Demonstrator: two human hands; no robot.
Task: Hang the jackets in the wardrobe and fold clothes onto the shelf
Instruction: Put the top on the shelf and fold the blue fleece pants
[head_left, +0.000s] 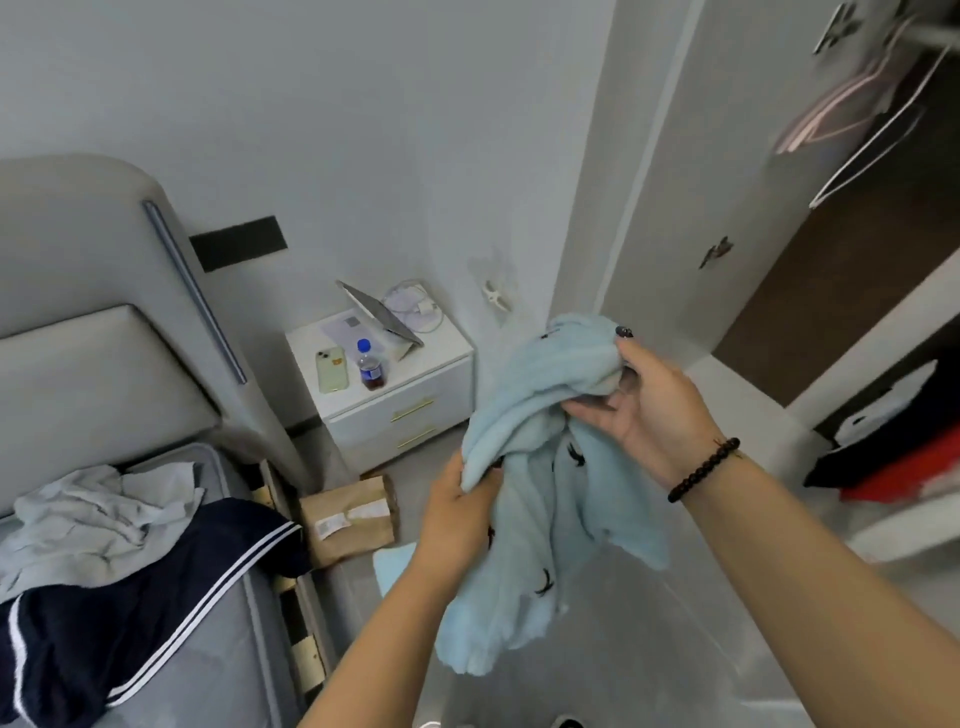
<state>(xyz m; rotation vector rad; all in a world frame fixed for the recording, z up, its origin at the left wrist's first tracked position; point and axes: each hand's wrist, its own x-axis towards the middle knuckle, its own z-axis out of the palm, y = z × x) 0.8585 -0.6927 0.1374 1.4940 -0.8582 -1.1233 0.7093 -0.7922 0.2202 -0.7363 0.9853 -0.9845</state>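
A light blue fluffy garment (540, 499) with small dark bird marks hangs bunched in the air in front of me. My right hand (649, 405) grips its upper end, fingers curled round the fabric. Lower and to the left, my left hand (457, 504) pinches a fold of the same garment. On the bed at the left lie a navy jacket with white stripes (135, 597) and a crumpled pale grey garment (93, 514). The open wardrobe (852, 291) stands at the right, with empty hangers (852, 114) on its rail and folded black and red clothes (904, 441) on a shelf.
A white nightstand (400, 400) against the wall carries a phone, a bottle and a tablet. A brown paper parcel (348, 519) lies on the floor between bed and nightstand. A light blue piece (392, 566) lies on the grey floor beside it.
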